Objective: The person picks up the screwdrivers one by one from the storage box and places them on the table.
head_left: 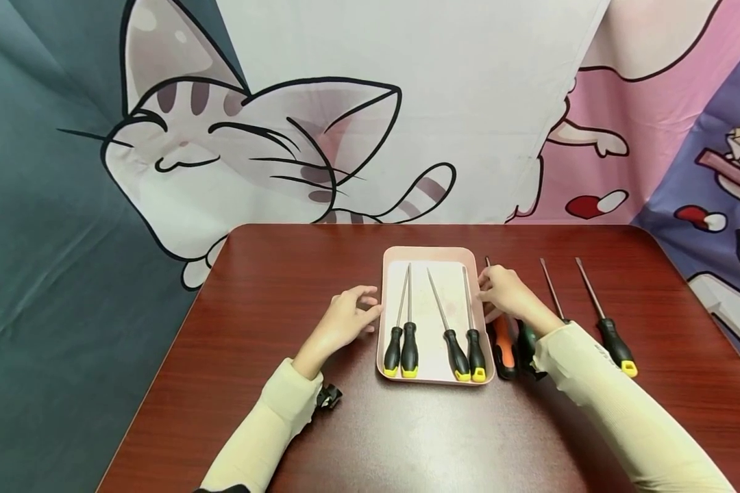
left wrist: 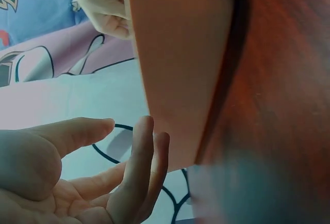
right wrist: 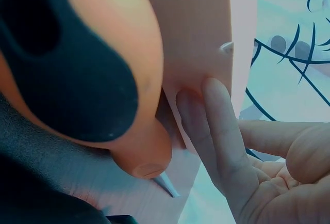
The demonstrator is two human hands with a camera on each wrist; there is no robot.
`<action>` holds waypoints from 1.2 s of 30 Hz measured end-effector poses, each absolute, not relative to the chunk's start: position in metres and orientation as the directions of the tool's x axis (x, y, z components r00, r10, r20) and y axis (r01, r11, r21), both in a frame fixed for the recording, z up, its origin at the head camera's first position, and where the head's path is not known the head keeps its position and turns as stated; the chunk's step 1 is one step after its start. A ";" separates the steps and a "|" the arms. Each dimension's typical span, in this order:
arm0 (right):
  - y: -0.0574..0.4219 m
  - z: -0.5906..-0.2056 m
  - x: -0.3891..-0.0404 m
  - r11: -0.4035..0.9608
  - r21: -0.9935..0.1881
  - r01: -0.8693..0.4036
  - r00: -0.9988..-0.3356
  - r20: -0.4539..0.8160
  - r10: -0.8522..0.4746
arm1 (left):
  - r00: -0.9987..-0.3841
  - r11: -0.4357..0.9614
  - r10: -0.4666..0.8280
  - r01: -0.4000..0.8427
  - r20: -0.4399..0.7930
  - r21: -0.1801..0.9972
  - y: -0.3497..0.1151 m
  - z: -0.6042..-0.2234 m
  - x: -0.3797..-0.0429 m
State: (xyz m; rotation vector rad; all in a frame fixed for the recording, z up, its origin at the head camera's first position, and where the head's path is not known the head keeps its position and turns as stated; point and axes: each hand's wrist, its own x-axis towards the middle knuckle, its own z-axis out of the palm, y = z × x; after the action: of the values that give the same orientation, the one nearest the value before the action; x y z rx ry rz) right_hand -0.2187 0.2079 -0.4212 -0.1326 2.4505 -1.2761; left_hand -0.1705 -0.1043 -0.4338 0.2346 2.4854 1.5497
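A pink tray [head_left: 432, 380] with a pale inside holds two pairs of black-and-yellow screwdrivers, a left pair [head_left: 410, 349] and a right pair [head_left: 476, 356], all with tips pointing away. At the tray's left side is my left hand [head_left: 345, 318], its fingers loosely bent by the outer wall [left wrist: 180, 69]; contact is hard to tell. My right hand [head_left: 508, 294] lies at the opposite side, where extended fingertips touch the outer wall [right wrist: 198, 28]. Just beneath that hand is an orange-and-black screwdriver [head_left: 504, 346], large in the right wrist view and not held.
Right of the tray, a green-handled screwdriver [head_left: 526, 342] is partly hidden by the right arm. Farther right lies a black-and-yellow screwdriver [head_left: 617, 342], beside another shaft [head_left: 551, 284] whose handle the sleeve covers. Everything rests on a reddish-brown table [head_left: 271, 274] before a cartoon-print cloth [head_left: 469, 103].
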 end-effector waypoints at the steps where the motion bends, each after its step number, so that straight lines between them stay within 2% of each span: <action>1: 0.208 -0.421 -0.219 0.582 -0.808 0.090 -0.926 -0.283 -0.250 | -0.967 0.435 0.243 0.033 -0.082 0.900 -0.104 -0.432 -0.170; 20: 0.209 -0.424 -0.218 0.577 -0.813 0.080 -0.923 -0.280 -0.265 | -0.933 0.401 0.360 0.162 0.007 0.902 -0.078 -0.398 -0.171; 36: 0.210 -0.425 -0.219 0.568 -0.819 0.087 -0.926 -0.276 -0.257 | -0.894 0.466 0.443 0.170 -0.063 0.868 -0.050 -0.394 -0.183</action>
State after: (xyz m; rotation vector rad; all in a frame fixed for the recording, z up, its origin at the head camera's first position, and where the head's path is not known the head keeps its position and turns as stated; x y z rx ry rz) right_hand -0.2194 0.2096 -0.4253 -0.1382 2.4387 -1.3027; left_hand -0.1831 -0.0499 -0.3943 0.5239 2.4380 1.3967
